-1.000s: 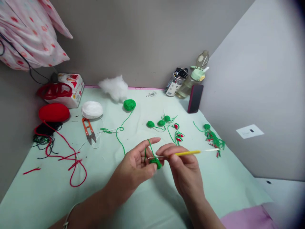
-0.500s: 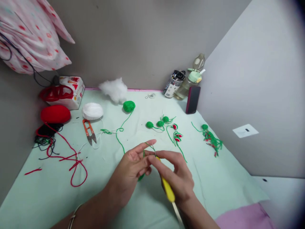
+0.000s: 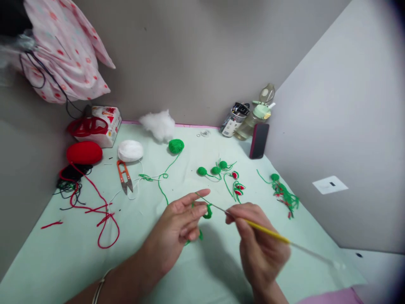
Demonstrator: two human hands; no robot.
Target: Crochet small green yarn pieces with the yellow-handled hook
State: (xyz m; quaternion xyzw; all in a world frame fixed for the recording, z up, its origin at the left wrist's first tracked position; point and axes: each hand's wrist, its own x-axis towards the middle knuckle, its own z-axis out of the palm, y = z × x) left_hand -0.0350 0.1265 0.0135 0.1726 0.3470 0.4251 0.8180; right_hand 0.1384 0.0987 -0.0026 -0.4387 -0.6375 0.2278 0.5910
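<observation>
Green piece: small crocheted piece (image 3: 207, 212), centre of frame, at the left hand's fingertips, above the counter (image 3: 190, 278).
Left hand (image 3: 174, 223): I see thumb and fingers pinching the piece, one finger extended beneath a green strand (image 3: 202, 196), presumably to tension it.
Right hand (image 3: 261, 242): fingers closed on the crochet hook (image 3: 268, 232), pen-fashion, I judge for fine steering; its metal end points at the piece. Whether it sits in a loop, I cannot tell.
Green ball (image 3: 176, 146): upper centre, its yarn trailing toward the left hand; likely set back to let yarn run free.
Red yarn (image 3: 84, 153), white yarn (image 3: 130, 150): left of frame, apparently parked aside.
Snips (image 3: 124, 176): orange, blades toward the lower edge, just below the white yarn, probably for easy reach.
Crocheted balls (image 3: 201, 171), melon-slice pieces (image 3: 239, 187): right of centre, seemingly grouped by kind.
Phone (image 3: 259, 141): upper right, leaning near upright beside the bottle (image 3: 247, 126).
Writing: pen cup (image 3: 233, 122), upper right, labelled; carton (image 3: 110, 122), upper left, red-printed; wall card (image 3: 330, 185), right, marked. No word or brand legible to me.
</observation>
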